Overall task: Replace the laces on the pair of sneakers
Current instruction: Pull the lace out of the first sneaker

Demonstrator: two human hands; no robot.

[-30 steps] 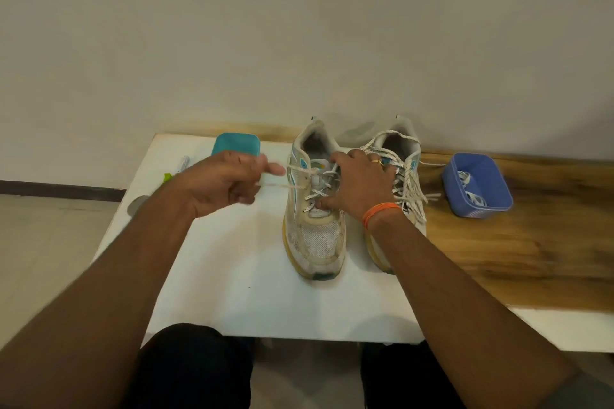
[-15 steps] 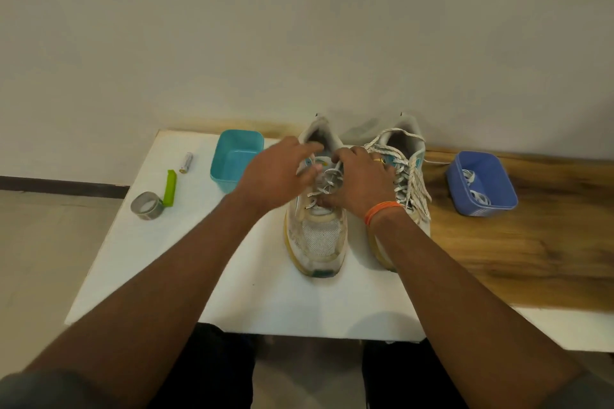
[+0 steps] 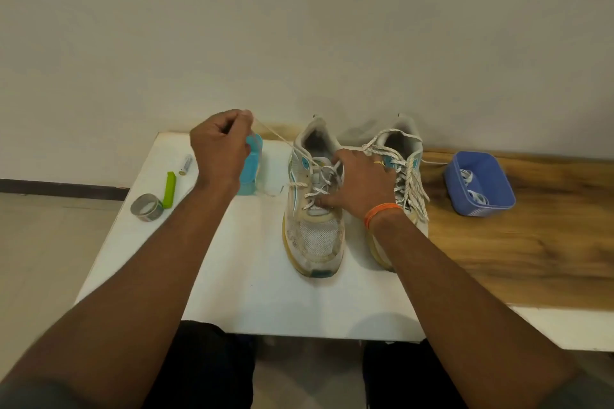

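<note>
- Head view: the left hand (image 3: 221, 151) is raised, pinching the end of a white lace (image 3: 277, 137) that runs taut to the left sneaker (image 3: 314, 206).
- The right hand (image 3: 357, 188) rests on that sneaker's tongue, fingers spread across the lacing.
- The right sneaker (image 3: 403, 176), loosely laced, stands just behind the right hand.
- A teal tub (image 3: 251, 164) sits behind the left hand; a blue tub (image 3: 478, 184) holding laces lies right of the right hand.
</note>
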